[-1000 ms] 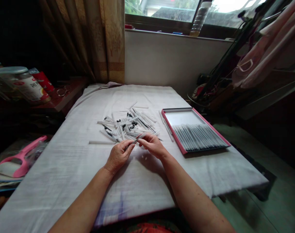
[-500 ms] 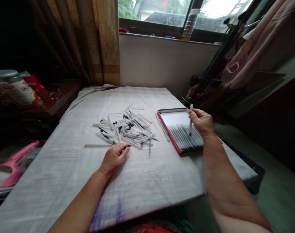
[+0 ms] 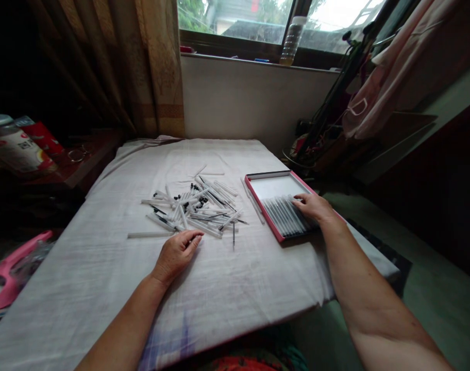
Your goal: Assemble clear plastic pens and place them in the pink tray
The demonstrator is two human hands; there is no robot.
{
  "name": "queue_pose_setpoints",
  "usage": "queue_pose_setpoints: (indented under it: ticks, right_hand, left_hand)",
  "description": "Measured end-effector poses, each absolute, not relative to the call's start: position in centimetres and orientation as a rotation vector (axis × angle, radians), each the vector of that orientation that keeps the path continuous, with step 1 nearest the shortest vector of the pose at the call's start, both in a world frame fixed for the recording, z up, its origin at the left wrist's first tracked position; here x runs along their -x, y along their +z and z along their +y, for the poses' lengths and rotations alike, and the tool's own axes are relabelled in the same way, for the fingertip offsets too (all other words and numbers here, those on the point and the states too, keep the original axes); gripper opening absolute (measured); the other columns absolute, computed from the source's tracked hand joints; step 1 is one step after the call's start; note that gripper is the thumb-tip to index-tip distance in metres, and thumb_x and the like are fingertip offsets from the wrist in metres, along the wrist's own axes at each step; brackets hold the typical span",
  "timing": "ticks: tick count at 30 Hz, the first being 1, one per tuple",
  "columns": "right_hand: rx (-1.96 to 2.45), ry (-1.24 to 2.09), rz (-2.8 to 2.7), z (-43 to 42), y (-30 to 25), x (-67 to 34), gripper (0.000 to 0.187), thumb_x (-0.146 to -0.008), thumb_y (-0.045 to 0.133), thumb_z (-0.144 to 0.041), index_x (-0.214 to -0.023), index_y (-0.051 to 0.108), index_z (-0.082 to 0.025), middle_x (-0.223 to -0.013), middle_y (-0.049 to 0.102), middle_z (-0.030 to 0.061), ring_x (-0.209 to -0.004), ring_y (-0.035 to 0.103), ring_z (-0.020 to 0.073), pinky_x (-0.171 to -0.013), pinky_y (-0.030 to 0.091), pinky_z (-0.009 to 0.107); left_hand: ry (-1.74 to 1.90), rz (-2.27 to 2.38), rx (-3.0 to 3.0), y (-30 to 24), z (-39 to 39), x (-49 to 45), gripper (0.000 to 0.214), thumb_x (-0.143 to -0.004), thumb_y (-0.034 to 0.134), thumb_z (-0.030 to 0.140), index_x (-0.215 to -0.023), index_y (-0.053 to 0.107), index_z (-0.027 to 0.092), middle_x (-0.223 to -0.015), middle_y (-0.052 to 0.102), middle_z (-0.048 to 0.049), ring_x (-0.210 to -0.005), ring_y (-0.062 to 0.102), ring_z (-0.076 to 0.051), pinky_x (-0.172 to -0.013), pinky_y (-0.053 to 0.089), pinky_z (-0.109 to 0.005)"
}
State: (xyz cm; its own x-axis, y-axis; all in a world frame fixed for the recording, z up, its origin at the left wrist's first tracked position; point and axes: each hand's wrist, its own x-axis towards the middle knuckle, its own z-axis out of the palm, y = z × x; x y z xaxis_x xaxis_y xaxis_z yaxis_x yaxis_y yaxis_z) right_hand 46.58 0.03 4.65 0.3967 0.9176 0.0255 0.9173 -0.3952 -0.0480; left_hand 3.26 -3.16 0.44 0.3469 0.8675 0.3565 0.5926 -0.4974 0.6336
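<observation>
My left hand [image 3: 177,253] rests on the cloth at the near edge of a loose pile. Its fingers are curled in, and nothing shows between them. The pile [image 3: 204,210] holds pale translucent pen barrels, thin dark refills and small black caps. To the right lies a shallow pink-edged box [image 3: 263,212] with a row of pens [image 3: 283,214] side by side, dark ends toward me. My right hand [image 3: 315,207] is low over the right part of this row, thumb and fingers closed at the far end of a pen. The hand hides most of that pen.
A white cloth [image 3: 115,283] covers the table. Two barrels [image 3: 253,202] lie along the box's left side, and a single refill [image 3: 234,236] lies near the pile. A labelled jar [image 3: 20,147] stands at the left; pink scissor-like handles [image 3: 14,270] are below it.
My right hand has lowered the upright pen down into the box, onto the row. The left hand stays in place by the pile. The view has shifted slightly.
</observation>
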Motion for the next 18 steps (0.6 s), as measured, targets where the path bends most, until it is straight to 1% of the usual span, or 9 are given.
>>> queue_pose_setpoints:
  ticks: [5, 8, 11, 14, 18]
  right_hand:
    - [2.598, -0.005, -1.689, -0.5, 4.8, -46.2, 0.044, -0.089, 0.049, -0.043, -0.124, 0.068, -0.022, -0.115, 0.072, 0.0105, -0.103, 0.067, 0.0275, -0.080, 0.050, 0.033]
    - [2.567, -0.054, -1.697, -0.4, 5.1, -45.8, 0.043, -0.092, 0.045, -0.033, -0.129, 0.064, -0.024, -0.122, 0.069, 0.0097, -0.107, 0.065, 0.0267, -0.084, 0.049, 0.033]
    - [2.533, -0.095, -1.780, 0.1, 5.2, -45.4, 0.046, -0.091, 0.042, -0.024, -0.134, 0.059, -0.027, -0.125, 0.067, 0.0088, -0.109, 0.064, 0.0256, -0.084, 0.049, 0.033]
    - [2.541, -0.090, -1.860, 0.6, 5.0, -45.1, 0.048, -0.089, 0.041, -0.018, -0.131, 0.062, -0.027, -0.125, 0.066, 0.0102, -0.110, 0.063, 0.0268, -0.084, 0.049, 0.034]
    - [2.568, -0.073, -1.864, 0.8, 5.1, -44.8, 0.049, -0.088, 0.040, -0.016, -0.128, 0.065, -0.027, -0.126, 0.065, 0.0116, -0.109, 0.064, 0.0285, -0.083, 0.049, 0.036]
  left_hand:
    - [0.957, 1.271, -2.232, 0.4, -3.2, -3.3, 0.027, -0.089, 0.050, 0.036, -0.095, 0.073, 0.022, -0.091, 0.077, -0.0044, -0.083, 0.071, -0.019, -0.078, 0.055, -0.028]
    - [0.954, 1.273, -2.241, 0.4, -3.2, -3.3, 0.027, -0.089, 0.050, 0.036, -0.095, 0.072, 0.023, -0.092, 0.077, -0.0042, -0.083, 0.071, -0.019, -0.077, 0.055, -0.027]
    - [0.950, 1.279, -2.253, 0.3, -3.1, -3.2, 0.027, -0.089, 0.050, 0.035, -0.094, 0.073, 0.023, -0.091, 0.076, -0.0046, -0.083, 0.071, -0.019, -0.077, 0.055, -0.028]
    - [0.951, 1.274, -2.254, 0.2, -3.1, -3.2, 0.027, -0.089, 0.050, 0.035, -0.095, 0.073, 0.022, -0.091, 0.076, -0.0048, -0.083, 0.071, -0.019, -0.077, 0.055, -0.028]
    - [0.940, 1.267, -2.259, 0.3, -3.1, -3.2, 0.028, -0.090, 0.049, 0.035, -0.095, 0.072, 0.022, -0.092, 0.076, -0.0049, -0.083, 0.071, -0.019, -0.078, 0.055, -0.028]
